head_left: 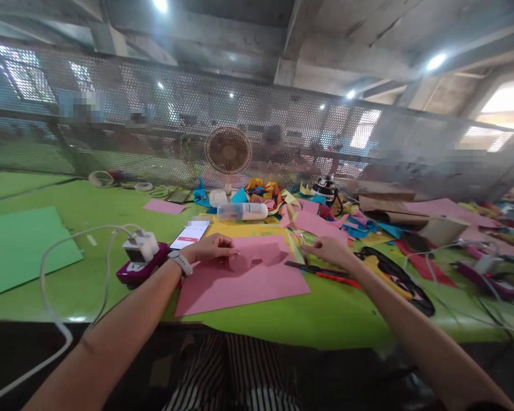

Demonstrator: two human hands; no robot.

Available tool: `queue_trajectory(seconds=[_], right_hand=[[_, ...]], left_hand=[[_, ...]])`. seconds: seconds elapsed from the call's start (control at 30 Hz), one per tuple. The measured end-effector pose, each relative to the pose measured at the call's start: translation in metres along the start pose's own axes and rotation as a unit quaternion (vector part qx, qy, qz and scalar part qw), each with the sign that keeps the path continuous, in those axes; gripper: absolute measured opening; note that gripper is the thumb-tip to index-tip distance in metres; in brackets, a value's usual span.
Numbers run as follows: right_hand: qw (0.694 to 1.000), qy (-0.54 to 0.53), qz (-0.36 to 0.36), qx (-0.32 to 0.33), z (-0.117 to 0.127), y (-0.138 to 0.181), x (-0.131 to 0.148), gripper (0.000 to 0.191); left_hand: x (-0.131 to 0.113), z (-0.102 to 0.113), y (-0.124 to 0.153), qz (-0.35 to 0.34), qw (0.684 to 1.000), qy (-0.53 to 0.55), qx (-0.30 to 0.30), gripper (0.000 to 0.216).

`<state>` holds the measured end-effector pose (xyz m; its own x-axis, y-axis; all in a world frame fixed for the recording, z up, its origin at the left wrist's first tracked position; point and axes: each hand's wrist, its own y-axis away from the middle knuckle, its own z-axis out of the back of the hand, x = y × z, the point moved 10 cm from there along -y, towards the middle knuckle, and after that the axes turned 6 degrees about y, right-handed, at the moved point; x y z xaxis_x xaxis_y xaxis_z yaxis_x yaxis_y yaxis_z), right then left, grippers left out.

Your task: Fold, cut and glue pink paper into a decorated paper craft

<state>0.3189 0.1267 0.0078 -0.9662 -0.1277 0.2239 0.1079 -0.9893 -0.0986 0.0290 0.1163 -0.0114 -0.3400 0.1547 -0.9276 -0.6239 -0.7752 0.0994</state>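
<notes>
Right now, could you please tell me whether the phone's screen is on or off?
On: the phone, lying beside the left hand, shows a lit white screen with a red band.

A large pink rectangular sheet of paper (pixel 240 285) lies flat on the green table top (pixel 325 319), near its front edge and turned slightly askew. At the sheet's far side a pink flap (pixel 257 254) stands raised and creased, its outline irregular. The left hand (pixel 209 248) rests on the far left corner. The right hand (pixel 328 250) sits just beside the far right corner.
</notes>
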Motion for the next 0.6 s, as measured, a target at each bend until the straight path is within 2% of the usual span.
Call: queue_trajectory(seconds=[0.13,0.27,0.43,0.6], right_hand=[[0.997,-0.057,0.015,0.048,-0.031,-0.019,0.009,0.042],[0.99,-0.124,0.005,0.06,-0.036,-0.018,-0.008,0.04],[0.977,-0.214,0.011,0.019,-0.016,-0.015,-0.017,0.025],[0.963,-0.263,0.045,-0.038,0.017,-0.022,-0.004,0.035]], left_hand=[[0.003,-0.001,0.0,0.001,1.0,-0.009,0.013,0.036],[0.004,-0.001,-0.001,-0.01,1.0,0.001,0.017,0.034],[0.006,-0.003,-0.001,-0.009,1.0,0.02,0.022,0.035],[0.006,-0.004,0.001,0.005,1.0,0.025,0.015,0.038]])
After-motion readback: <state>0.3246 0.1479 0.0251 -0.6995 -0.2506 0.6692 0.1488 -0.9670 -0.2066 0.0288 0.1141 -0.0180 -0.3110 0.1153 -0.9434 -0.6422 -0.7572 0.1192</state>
